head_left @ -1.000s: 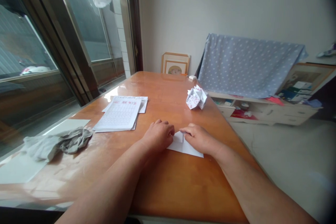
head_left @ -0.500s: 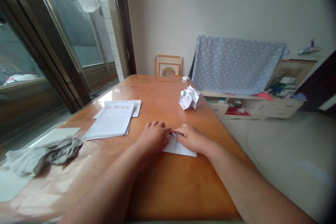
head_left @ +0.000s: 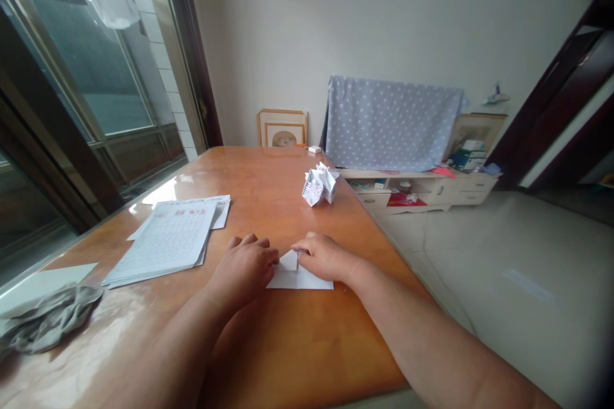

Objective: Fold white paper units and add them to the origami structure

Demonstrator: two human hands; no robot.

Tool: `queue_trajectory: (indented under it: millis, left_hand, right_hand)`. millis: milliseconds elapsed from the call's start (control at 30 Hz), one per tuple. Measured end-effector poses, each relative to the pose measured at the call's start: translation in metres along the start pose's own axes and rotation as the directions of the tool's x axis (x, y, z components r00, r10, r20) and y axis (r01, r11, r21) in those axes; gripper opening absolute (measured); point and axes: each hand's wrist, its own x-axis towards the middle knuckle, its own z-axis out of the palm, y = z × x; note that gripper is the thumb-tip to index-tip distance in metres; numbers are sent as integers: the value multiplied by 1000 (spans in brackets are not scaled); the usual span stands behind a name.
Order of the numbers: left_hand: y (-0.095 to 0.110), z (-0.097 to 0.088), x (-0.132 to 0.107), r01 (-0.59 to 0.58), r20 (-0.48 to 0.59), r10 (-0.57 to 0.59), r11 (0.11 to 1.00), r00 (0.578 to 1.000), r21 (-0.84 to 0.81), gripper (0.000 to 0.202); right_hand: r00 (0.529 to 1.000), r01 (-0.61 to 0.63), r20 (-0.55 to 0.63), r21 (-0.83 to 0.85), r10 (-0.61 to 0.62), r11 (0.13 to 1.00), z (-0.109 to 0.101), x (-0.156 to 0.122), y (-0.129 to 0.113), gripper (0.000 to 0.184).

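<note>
The crumpled grey cloth (head_left: 43,323) is cut off at the left edge. On the orange wooden table (head_left: 288,351), the left hand (head_left: 244,268), loosely clenched, presses the folded white paper (head_left: 300,278) and hides its left part. The right hand (head_left: 323,257) pinches its raised crease, as before.

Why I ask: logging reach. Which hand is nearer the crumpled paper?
Right. The right hand, pinching the white sheet, rests camera-side of the crumpled paper, apart from it; the left hand lies farther, further left.
</note>
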Motion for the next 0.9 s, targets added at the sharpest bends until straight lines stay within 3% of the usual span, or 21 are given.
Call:
queue_trajectory:
  millis: [533, 800, 900]
  left_hand:
    - [-5, -6, -8, 36, 50, -33, 997, 998, -64, 20]
    - [-14, 1, -5, 230, 58, -222, 934, 973, -275, 16]
    - [-12, 7, 0, 249, 52, -247, 899, 968, -361, 11]
  right_hand:
    - [999, 32, -19, 82, -30, 996, 6, 2, 7, 19]
    - [999, 19, -45, 124, -13, 992, 9, 3, 8, 22]
    - [998, 28, -54, 123, -21, 992, 11, 4, 10, 24]
